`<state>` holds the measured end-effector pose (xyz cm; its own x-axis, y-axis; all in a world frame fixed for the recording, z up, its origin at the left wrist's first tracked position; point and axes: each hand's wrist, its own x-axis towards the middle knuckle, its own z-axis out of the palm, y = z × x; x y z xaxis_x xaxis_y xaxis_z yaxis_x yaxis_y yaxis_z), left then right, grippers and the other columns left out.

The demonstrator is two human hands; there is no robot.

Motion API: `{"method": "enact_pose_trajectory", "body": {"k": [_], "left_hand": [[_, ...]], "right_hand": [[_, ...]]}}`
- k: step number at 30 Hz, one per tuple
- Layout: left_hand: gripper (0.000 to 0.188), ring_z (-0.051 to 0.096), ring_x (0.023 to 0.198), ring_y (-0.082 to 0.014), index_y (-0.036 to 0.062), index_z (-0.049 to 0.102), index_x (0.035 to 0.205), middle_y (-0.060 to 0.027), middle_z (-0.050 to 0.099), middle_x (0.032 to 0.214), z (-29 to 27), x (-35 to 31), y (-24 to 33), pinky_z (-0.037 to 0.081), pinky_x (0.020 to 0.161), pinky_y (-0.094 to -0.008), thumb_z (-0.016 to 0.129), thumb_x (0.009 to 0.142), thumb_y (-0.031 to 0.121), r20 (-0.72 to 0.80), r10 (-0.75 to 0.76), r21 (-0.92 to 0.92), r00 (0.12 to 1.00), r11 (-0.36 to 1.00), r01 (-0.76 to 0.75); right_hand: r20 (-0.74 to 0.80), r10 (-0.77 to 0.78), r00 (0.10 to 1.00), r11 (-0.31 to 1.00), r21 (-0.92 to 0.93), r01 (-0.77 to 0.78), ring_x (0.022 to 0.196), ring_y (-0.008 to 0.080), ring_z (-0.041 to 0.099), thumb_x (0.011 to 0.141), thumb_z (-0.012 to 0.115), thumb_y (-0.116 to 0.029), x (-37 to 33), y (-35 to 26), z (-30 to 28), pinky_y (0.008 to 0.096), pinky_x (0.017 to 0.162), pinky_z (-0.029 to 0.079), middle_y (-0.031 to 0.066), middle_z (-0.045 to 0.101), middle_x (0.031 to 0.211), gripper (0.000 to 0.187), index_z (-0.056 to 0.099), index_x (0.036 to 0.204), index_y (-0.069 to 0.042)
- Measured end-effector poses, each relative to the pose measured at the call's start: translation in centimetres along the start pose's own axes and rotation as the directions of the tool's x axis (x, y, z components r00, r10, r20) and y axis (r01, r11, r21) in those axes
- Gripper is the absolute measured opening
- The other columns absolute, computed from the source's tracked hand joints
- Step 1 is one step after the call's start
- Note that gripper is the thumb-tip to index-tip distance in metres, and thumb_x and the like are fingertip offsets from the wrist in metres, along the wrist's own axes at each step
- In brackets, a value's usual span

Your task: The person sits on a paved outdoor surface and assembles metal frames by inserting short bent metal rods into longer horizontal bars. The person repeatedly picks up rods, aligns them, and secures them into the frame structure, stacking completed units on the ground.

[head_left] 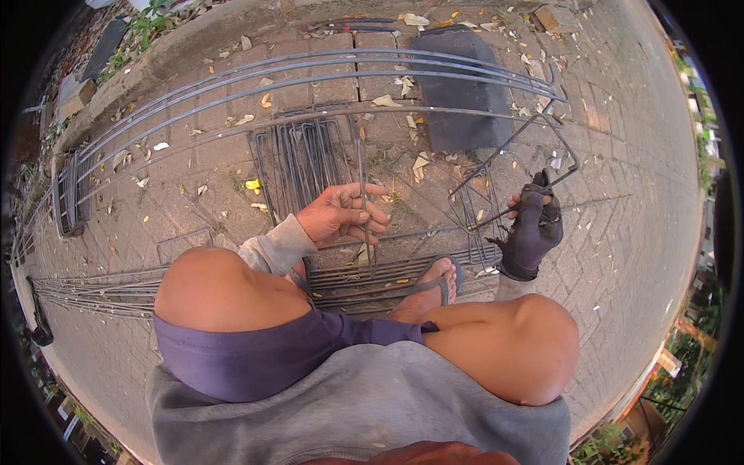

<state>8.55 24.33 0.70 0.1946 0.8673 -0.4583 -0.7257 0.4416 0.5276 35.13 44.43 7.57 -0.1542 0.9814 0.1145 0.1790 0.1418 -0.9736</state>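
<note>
My bare left hand (349, 213) pinches a thin steel wire (362, 167), which runs nearly upright in view between thumb and fingers. My right hand (532, 221), in a torn dark glove with bare fingertips, is closed round a bent steel rod stirrup (575, 159). Its corners jut out beyond the hand, up and to the right. Just past my left hand lies a stack of rectangular steel stirrups (306, 159) on the paving. More bent rod frames (479, 203) lie left of my right hand, partly overlapped by the stirrup.
Long steel bars (310, 77) arch across the far side, passing over a dark flat slab (465, 101). Another bundle of bars (93, 294) runs left beneath my legs, by my sandalled foot (438, 287). More stirrups (71, 194) hang or lie at the far left. Dry leaves litter the bricks.
</note>
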Motion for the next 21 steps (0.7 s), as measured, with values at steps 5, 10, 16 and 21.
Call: {"method": "enact_pose_trajectory", "body": {"k": [5,10,16,21], "left_hand": [[0.05,0.071,0.108,-0.0269,-0.0007,0.039,0.149,-0.0168,0.068,0.115,1.0,2.7,0.9,0.062,0.093,-0.0428,0.056,0.101,0.0,0.053,-0.06,0.029,0.997,0.998,0.059],[0.049,0.069,0.112,-0.0274,0.0001,0.038,0.15,-0.0178,0.066,0.121,1.4,3.8,0.5,0.062,0.093,-0.0411,0.052,0.103,-0.001,0.052,-0.02,0.021,0.998,1.0,0.019],[0.05,0.066,0.118,-0.029,-0.0006,0.036,0.151,-0.0197,0.064,0.126,0.7,3.3,-1.7,0.061,0.095,-0.0416,0.05,0.103,-0.002,-0.031,0.017,0.059,0.999,0.998,-0.015],[0.052,0.066,0.12,-0.0293,-0.0004,0.038,0.151,-0.0197,0.065,0.128,0.1,1.5,-1.5,0.061,0.095,-0.0427,0.054,0.102,0.0,0.067,-0.014,-0.038,0.998,0.999,0.017]], "right_hand": [[-0.15,-0.043,0.988,0.988,0.14,0.064,0.068,0.0153,0.065,0.102,0.056,-0.011,1.8,-3.3,-4.2,0.0245,0.056,0.05,0.0108,0.068,0.083,0.016,0.065,0.098,0.001],[0.424,0.11,0.899,0.991,-0.121,-0.064,0.066,0.0111,0.062,0.099,0.06,-0.007,1.2,-2.9,-1.3,0.025,0.06,0.052,0.0059,0.067,0.078,0.013,0.066,0.091,0.002],[0.618,0.239,0.748,0.971,-0.15,-0.187,0.062,0.0073,0.06,0.098,0.065,-0.01,-0.8,-0.4,3.9,0.0223,0.056,0.049,0.0017,0.067,0.071,0.013,0.068,0.088,-0.002],[0.66,0.49,0.569,0.762,-0.008,-0.647,0.059,0.0094,0.062,0.098,0.068,-0.017,-0.2,2.4,6.0,0.0233,0.052,0.047,0.0036,0.07,0.076,0.016,0.071,0.091,-0.003]]}}
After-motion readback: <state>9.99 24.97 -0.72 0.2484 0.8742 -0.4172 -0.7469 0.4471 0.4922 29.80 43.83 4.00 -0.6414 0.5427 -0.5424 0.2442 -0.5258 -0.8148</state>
